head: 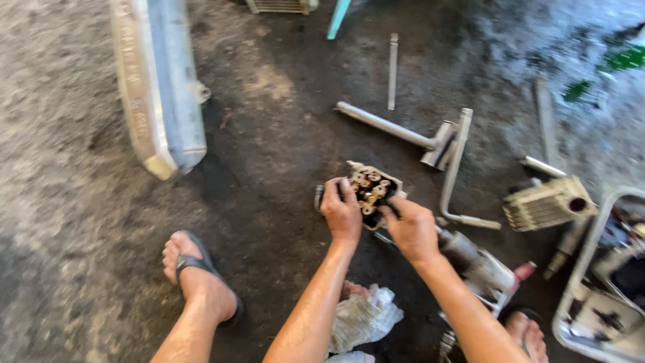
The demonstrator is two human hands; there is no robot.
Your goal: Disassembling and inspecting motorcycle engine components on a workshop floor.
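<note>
Holding a small metal engine part (pixel 371 190) between them, the left hand (pixel 342 214) and right hand (pixel 412 232) each keep a closed grip on its sides, above the dark oily floor (pixel 269 134). The part is a pale, grimy casting, its open face showing brass-coloured round fittings set in black grease. Bent metal pipes (pixel 430 144) lie just beyond.

In my hands (pixel 376 218) the engine part (pixel 371 190) is dull, grimy cast metal with brassy fittings. The floor (pixel 74 168) is rough, oil-darkened concrete. The bent pipes (pixel 430 144) look like matt bare metal, the long panel (pixel 158 81) scuffed painted metal, the rag (pixel 363 319) crumpled pale cloth.
</note>
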